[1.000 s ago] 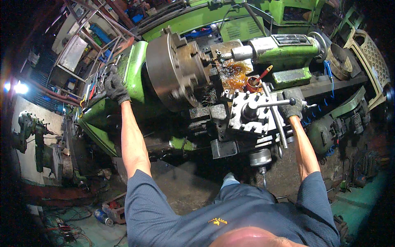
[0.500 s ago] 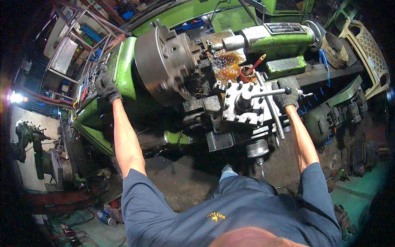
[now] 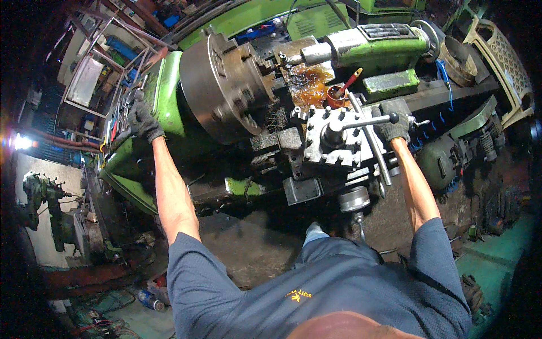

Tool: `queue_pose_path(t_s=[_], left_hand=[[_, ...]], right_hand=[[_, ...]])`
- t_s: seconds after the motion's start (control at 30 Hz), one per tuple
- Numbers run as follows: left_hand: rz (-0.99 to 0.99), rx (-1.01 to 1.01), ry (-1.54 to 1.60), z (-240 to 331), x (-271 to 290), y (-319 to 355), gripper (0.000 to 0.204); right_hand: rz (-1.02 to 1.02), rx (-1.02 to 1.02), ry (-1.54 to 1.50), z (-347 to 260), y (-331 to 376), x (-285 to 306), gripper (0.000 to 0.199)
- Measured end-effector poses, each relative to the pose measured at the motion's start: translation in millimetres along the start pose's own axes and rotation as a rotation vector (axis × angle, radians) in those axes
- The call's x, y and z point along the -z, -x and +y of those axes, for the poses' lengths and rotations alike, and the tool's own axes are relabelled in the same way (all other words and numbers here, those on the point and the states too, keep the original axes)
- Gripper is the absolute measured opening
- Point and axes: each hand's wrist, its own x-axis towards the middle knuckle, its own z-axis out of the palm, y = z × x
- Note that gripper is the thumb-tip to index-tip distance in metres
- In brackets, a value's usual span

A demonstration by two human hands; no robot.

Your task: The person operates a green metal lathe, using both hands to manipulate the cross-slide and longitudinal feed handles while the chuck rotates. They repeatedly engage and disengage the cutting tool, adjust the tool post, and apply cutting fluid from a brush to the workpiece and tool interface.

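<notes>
My left hand (image 3: pixel 145 121), in a dark grey glove, lies curled on top of the green lathe headstock (image 3: pixel 170 93), beside several hand tools. Its fingers look closed around something small that I cannot make out. To its right is the big steel chuck (image 3: pixel 206 85), its jaws smeared by motion. My right hand (image 3: pixel 393 129), gloved too, rests at the right side of the square tool post (image 3: pixel 324 138), below the ball end of the clamping lever (image 3: pixel 370 120). Its fingers are mostly hidden. A long bar (image 3: pixel 370 144) slants down beside that hand.
Behind the tool post stands a red-brown pot (image 3: pixel 337 97) with a red-handled brush (image 3: pixel 354 79), near oily brown fluid (image 3: pixel 310 85). The green tailstock (image 3: pixel 381 53) with its handwheel (image 3: pixel 427 39) is at the back right. A beige plastic chair (image 3: pixel 499 68) stands at far right.
Both hands stay in nearly the same places. The whole view has shifted slightly, and the chuck's jaws are blurred in both frames.
</notes>
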Motion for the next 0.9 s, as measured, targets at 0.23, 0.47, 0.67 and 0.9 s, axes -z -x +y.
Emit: queue_pose_path(t_s=[0.23, 0.47, 0.67, 0.9], left_hand=[[-0.033, 0.008, -0.164, -3, 6, -1, 0.037], [-0.015, -0.009, -0.109, 10, 6, 1, 0.038], [-0.039, 0.047, -0.088, -10, 15, -4, 0.038], [-0.056, 0.058, -0.029, 8, 2, 2, 0.032]], right_hand=[[0.008, 0.003, -0.074, -10, 7, 13, 0.034], [-0.004, 0.018, -0.069, 5, 3, -1, 0.032], [0.058, 0.045, -0.046, 0, -1, -10, 0.033], [0.037, 0.015, -0.042, -2, 2, 3, 0.034]])
